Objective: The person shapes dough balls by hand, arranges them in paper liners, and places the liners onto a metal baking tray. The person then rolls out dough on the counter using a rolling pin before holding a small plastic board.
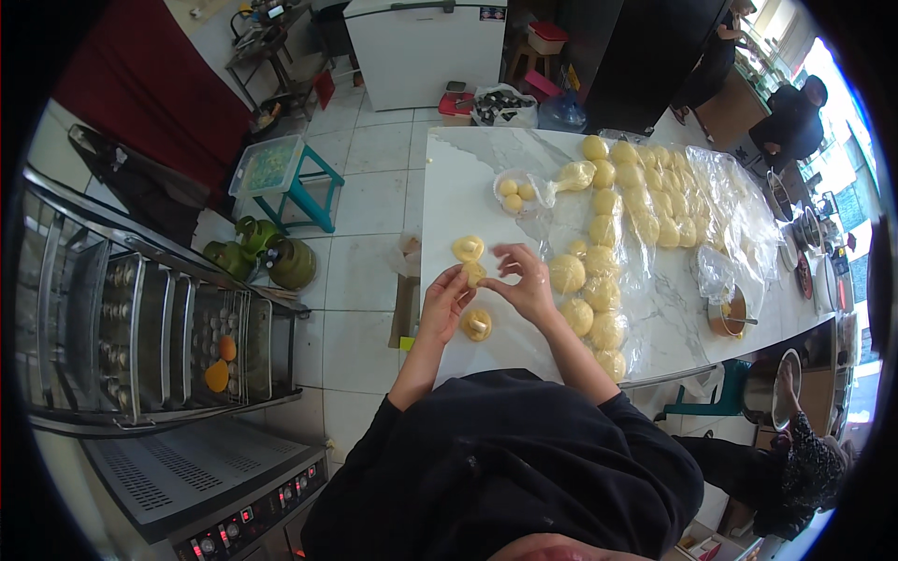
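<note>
My left hand (444, 304) pinches a small flattened yellow dough piece (475, 275) on the white marble-patterned table (454, 178). My right hand (526, 285) has its thumb at the right side of that piece, with its other fingers curved and spread apart in the air. Just above lies a shaped dough piece with a pale middle (468, 248); below, another (475, 324) with a pale piece on top. Rows of dough balls (599, 290) under clear plastic lie to the right, near a small container of dough balls (514, 192).
A bowl (728, 309) stands at the table's right. A tray rack (178, 337) is at left, beside green gas cylinders (288, 262) and a teal stool (313, 201). Co-workers stand upper right (786, 122) (711, 61); another person (800, 458) works lower right. A white chest freezer (421, 47) stands behind.
</note>
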